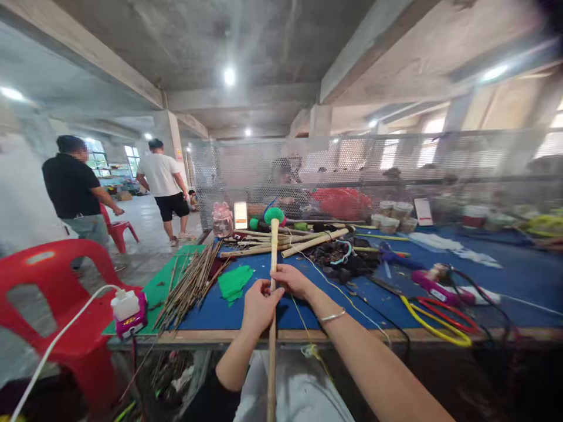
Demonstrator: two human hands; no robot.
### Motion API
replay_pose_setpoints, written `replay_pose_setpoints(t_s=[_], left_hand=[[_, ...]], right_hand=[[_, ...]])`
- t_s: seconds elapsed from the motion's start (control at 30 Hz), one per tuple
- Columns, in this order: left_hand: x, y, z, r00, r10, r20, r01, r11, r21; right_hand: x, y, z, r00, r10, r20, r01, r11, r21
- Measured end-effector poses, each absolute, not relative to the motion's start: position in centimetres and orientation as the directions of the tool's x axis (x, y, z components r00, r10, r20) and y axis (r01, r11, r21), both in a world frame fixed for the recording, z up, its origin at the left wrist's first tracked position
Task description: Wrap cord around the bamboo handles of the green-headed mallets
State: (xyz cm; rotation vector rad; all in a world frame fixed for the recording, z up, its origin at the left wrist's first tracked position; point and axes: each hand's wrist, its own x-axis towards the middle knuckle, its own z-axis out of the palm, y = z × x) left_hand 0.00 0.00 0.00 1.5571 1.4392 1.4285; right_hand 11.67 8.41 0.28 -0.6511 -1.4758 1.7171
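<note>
A long pale wooden stick [272, 346] runs upright in front of me, from my lap to above the table edge. A round green piece [274, 214] shows at its top; I cannot tell whether it is fixed there or lies behind. My left hand [260, 306] is closed around the stick at mid-length, thumb and fingers pinching it. Just above, my right hand [292, 278] grips the same stick with its fingertips. A thin yellowish string [303, 322] hangs below the right hand to a small tangle near my lap.
A bundle of thin twigs [189, 287] and a green cloth piece [236, 282] lie on the left. Thicker sticks [246, 250] lie behind. Yellow-and-red-handled cutters [433, 325] and a magenta tool [440, 288] are on the right. Mesh [264, 152] stands behind; a red chair [57, 305] is left. Two people walk beyond.
</note>
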Motion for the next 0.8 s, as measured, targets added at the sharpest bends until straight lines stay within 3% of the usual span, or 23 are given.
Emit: replay_pose_setpoints(t_s=[0.13, 0.3, 0.4, 0.6, 0.8], left_hand=[[-0.34, 0.25, -0.11, -0.138, 0.96, 0.246, 0.181, -0.219, 0.959], [-0.55, 0.52, -0.04, 0.0, 0.996, 0.09, -0.083, -0.09, 0.993], [-0.46, 0.66, -0.17, 0.006, 0.997, 0.079, -0.059, -0.079, 0.995], [-0.03, 0.7, -0.8, -0.212, 0.916, 0.34, 0.216, -0.296, 0.931], [-0.28, 0.59, -0.49, -0.131, 0.978, 0.163, -0.003, -0.165, 0.986]], right_hand=[[11.92, 8.13, 0.65, -0.577, 0.811, 0.094, -0.216, -0.04, -0.976], [12.45, 7.93, 1.01, -0.645, 0.76, 0.076, -0.276, -0.14, -0.951], [12.59, 8.13, 0.81, -0.619, 0.785, 0.042, -0.238, -0.136, -0.962], [12.32, 8.44, 0.58, -0.524, 0.843, 0.121, -0.227, -0.001, -0.974], [12.5, 7.87, 1.31, -0.565, 0.814, 0.133, -0.289, -0.045, -0.956]])
